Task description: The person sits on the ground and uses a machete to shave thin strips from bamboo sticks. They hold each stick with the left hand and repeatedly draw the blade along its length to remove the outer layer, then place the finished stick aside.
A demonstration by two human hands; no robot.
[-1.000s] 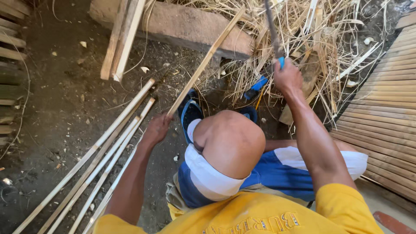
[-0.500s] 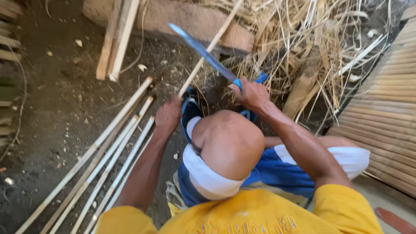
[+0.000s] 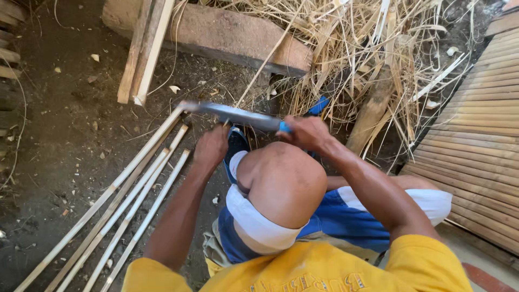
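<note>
Beyond our hands lies a heap of dry straw (image 3: 346, 48), and to the left of our left hand (image 3: 212, 147) several long bamboo strips (image 3: 124, 200) rest on the dirt floor (image 3: 59, 135). Our right hand (image 3: 307, 132) is clamped on a blue-handled knife (image 3: 238, 114), blade pointing left above the left hand, which is closed around a thin bamboo strip (image 3: 259, 73).

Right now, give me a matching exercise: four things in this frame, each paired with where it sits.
Things:
1. long grey machete blade
2. split pale bamboo strips
3. heap of dry straw
4. woven slat mat

Places:
A. far right edge
B. on the dirt floor, lower left
C. top centre
D. in the right hand

Pairs: 1-D, 2-B, 3-C, 4-A
</note>
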